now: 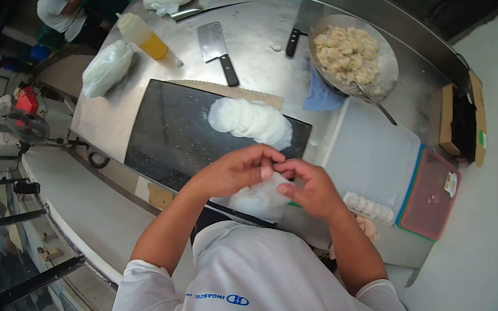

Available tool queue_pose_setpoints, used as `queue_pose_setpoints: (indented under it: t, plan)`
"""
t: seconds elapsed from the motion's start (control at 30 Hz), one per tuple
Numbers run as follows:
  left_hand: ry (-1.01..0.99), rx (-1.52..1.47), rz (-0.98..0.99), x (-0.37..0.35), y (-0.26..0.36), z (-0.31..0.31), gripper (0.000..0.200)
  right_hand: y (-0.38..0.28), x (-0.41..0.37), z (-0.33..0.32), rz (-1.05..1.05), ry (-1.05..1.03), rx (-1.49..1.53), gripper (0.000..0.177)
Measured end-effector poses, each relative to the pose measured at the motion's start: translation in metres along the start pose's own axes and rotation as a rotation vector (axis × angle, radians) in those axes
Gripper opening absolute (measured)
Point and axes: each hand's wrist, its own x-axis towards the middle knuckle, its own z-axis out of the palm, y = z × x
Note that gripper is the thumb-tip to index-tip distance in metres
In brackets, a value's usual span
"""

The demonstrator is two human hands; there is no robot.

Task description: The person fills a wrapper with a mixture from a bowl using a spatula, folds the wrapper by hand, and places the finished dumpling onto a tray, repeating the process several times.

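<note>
Fingers of my left hand [235, 173] and my right hand [313, 188] curl and meet over the near edge of a black board [164, 135]. Both hands are closed in a pinch, and I cannot tell what is between the fingertips. Just below them lies a whitish, translucent sheet-like thing [258, 203], partly covered by the hands. Beyond my hands, thin round white dough wrappers [250, 119] overlap in a row on the board. To the right of my right hand, small white dough pieces [369, 207] line the near end of a pale plastic tray [367, 146].
A metal bowl [389, 52] of pale chunky filling [347, 51] holds a spoon [375, 104]. Cleavers [213, 44], an oil bottle [143, 36] and white plastic bags [107, 68] lie or stand farther back. At right is a red lid [431, 194]. Another person [64, 16] is at far left.
</note>
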Motion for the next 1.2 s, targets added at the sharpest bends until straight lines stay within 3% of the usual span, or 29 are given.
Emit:
queue_pose_setpoints:
  t: [0.07,0.17,0.27,0.4,0.47,0.57,0.63,0.7,0.73,0.8,0.87,0.9,0.93,1.0,1.07,1.1,1.17,1.2]
  plan:
    - [-0.035,0.022,0.028,0.020,0.006,0.011,0.049,0.002,-0.016,-0.020,0.072,0.098,0.144,0.023]
    - [-0.039,0.023,0.050,0.042,0.009,0.031,0.049,-0.010,-0.034,-0.037,0.128,0.229,0.272,0.023]
    - [-0.145,0.051,0.044,0.055,0.009,0.035,0.058,-0.012,-0.044,-0.043,0.159,0.230,0.277,0.021]
    - [-0.050,-0.092,-0.006,0.060,-0.004,0.036,0.061,-0.008,-0.038,-0.036,0.082,0.303,0.280,0.022]
    - [0.215,-0.481,0.018,0.068,-0.035,0.033,0.067,-0.014,-0.025,-0.027,0.101,0.301,0.252,0.022]
    - [0.285,-0.731,0.006,0.071,-0.078,0.029,0.072,-0.023,-0.004,-0.012,0.090,0.276,0.264,0.025]
    - [0.264,-0.802,0.023,0.058,-0.066,0.039,0.083,-0.036,0.008,-0.004,-0.095,0.238,0.440,0.028]
    - [0.203,-1.164,0.102,0.049,-0.058,0.043,0.090,-0.036,0.018,-0.004,-0.133,0.219,0.516,0.032]
    - [0.172,-1.133,0.200,0.049,-0.058,0.043,0.094,-0.033,0.020,-0.007,-0.038,0.224,0.423,0.033]
    - [0.232,-1.190,0.192,0.048,-0.050,0.043,0.095,-0.030,0.021,-0.019,0.065,0.223,0.325,0.033]
    - [0.274,-1.257,0.188,0.050,-0.046,0.043,0.093,-0.029,0.020,-0.043,0.033,0.260,-0.283,0.036]
    - [0.273,-1.267,0.186,0.053,-0.048,0.043,0.093,-0.020,0.020,-0.062,-0.091,0.325,-0.550,0.038]
    - [0.293,-1.164,0.166,0.056,-0.050,0.042,0.084,-0.010,0.020,-0.084,-0.215,0.388,-0.818,0.039]
    - [0.291,-1.067,0.135,0.063,-0.051,0.041,0.075,-0.004,0.024,-0.127,-0.136,0.496,-1.321,0.040]
    - [0.312,0.032,-0.007,0.068,-0.044,0.044,0.050,-0.003,0.032,-0.163,0.078,0.459,-1.586,0.035]
    - [0.290,0.029,-0.003,0.072,-0.041,0.045,0.050,0.004,0.036,-0.180,0.098,0.471,-1.596,0.035]
    - [0.332,0.320,0.139,0.080,-0.032,0.045,0.044,0.022,0.042,-0.210,0.486,0.347,-1.619,0.029]
    - [0.362,0.467,0.213,0.083,-0.028,0.042,0.041,0.016,0.039,-0.223,0.488,0.354,-1.625,0.029]
